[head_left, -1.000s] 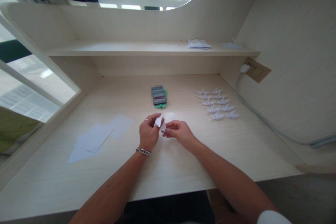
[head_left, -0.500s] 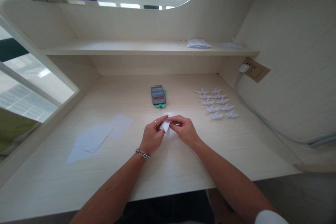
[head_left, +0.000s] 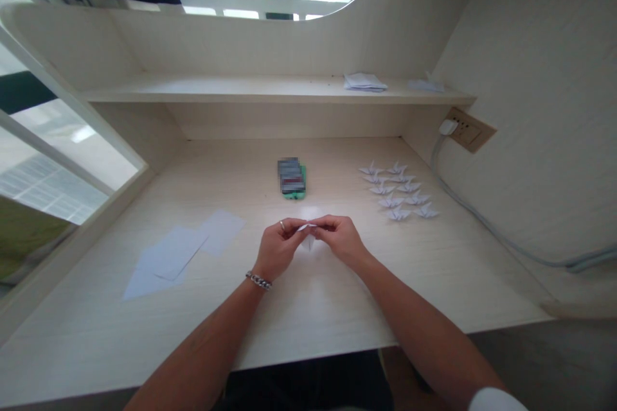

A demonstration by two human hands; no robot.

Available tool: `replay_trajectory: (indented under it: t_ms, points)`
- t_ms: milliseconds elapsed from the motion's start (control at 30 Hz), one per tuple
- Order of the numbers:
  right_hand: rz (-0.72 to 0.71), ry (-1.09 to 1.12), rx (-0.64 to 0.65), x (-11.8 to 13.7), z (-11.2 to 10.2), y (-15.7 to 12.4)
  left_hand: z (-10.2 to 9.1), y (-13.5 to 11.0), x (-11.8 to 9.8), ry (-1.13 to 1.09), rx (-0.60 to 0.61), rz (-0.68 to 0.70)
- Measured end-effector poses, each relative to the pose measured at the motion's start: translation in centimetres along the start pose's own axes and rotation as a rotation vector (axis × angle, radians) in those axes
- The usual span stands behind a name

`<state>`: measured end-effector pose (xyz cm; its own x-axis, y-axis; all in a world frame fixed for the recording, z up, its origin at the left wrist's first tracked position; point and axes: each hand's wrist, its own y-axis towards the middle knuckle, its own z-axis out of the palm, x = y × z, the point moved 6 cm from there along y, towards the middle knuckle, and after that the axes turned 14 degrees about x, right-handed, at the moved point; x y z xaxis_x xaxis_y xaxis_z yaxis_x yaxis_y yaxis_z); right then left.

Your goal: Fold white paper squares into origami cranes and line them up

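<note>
Head view, looking down on a pale wooden desk (head_left: 337, 308). At the centre of the frame a small folded white paper (head_left: 307, 237) is held just above the desk surface. The left hand (head_left: 276, 249) and the right hand (head_left: 341, 239) meet over it, each pinching its upper edge between thumb and fingertips, so that both grips are closed on the paper. The left hand bears a ring (head_left: 282, 225), and a chain bracelet (head_left: 258, 280) sits at its wrist.

Just beyond the hands, toward the upper centre, lies a phone in a green case (head_left: 293, 180); its face is blurred. To the right of centre, ten or so finished paper cranes (head_left: 398, 190) stand in two rough rows, close together and well apart from the hands. To the lower left, several blank paper sheets (head_left: 176, 252) lie flat and overlapping.

A shelf (head_left: 216, 88) spans the back of the desk. On its right part rests a small stack of folded papers (head_left: 364, 81), with another pale paper item (head_left: 425, 85) beside it, too small to make out.

On the right wall a socket plate (head_left: 466, 131) carries a white plug (head_left: 448, 126). From it a grey cable (head_left: 486, 223) runs down along the wall toward the right edge of the frame. A window (head_left: 48, 167) fills the left edge.
</note>
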<state>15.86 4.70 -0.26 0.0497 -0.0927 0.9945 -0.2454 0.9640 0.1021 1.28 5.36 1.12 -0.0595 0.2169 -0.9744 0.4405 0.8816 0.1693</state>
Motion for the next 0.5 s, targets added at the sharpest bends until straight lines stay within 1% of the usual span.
replay_trajectory:
  t_ms: [67, 200, 267, 400, 500]
  points:
    - [0.046, 0.017, -0.005, -0.4, 0.0, 0.1, 0.2, 0.1, 0.3, -0.098, 0.019, -0.045]
    - [0.084, 0.054, -0.047, -0.7, -0.1, 0.2, 0.7, 0.4, 1.3, -0.466, 0.043, -0.115]
    - [0.090, 0.072, -0.058, -0.8, -0.1, 0.2, 0.9, 0.4, 1.6, -0.574, 0.047, -0.136]
    - [0.061, 0.011, -0.071, -0.5, -0.1, 0.0, 0.9, 0.4, 2.1, -0.551, 0.034, -0.162]
    - [0.044, -0.061, -0.076, -0.4, -0.1, -0.2, 1.0, 0.3, 2.4, -0.496, 0.058, -0.172]
